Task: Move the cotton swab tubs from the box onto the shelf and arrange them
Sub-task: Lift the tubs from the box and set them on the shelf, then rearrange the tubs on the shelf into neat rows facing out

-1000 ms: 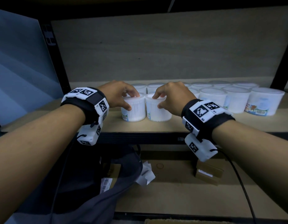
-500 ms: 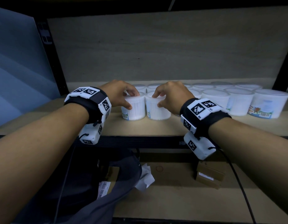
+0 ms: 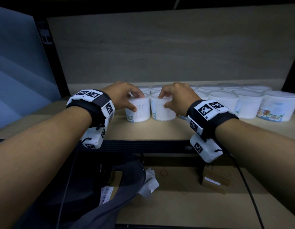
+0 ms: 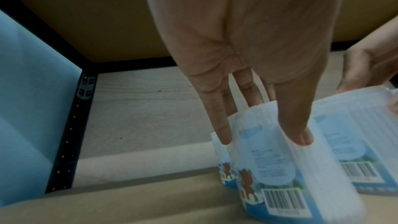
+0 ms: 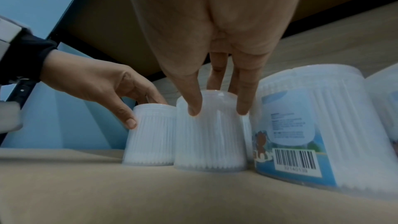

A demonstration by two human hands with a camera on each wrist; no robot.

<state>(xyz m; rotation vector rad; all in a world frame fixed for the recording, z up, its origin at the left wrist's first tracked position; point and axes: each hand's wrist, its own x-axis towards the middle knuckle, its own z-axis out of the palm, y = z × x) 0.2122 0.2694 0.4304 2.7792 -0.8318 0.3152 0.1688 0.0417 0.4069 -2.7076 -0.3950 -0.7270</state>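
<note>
Two clear cotton swab tubs stand side by side on the wooden shelf (image 3: 160,129). My left hand (image 3: 126,98) grips the left tub (image 3: 139,111) from above, thumb on its front wall and fingers over the lid. In the left wrist view that tub (image 4: 280,159) shows a bear label and barcode. My right hand (image 3: 176,96) grips the right tub (image 3: 161,111) the same way; in the right wrist view its fingers (image 5: 194,106) press on that tub (image 5: 211,134). Both tubs sit flat on the shelf, touching each other.
Several more tubs (image 3: 242,103) stand in two rows to the right and behind. A black upright post (image 3: 52,55) bounds the shelf at the left. On the lower shelf lie a dark grey cloth (image 3: 102,195), crumpled paper (image 3: 150,184) and a small cardboard box (image 3: 216,179).
Both hands have stayed on their tubs, which sit slightly further back towards the rear row. The view has shifted a little.
</note>
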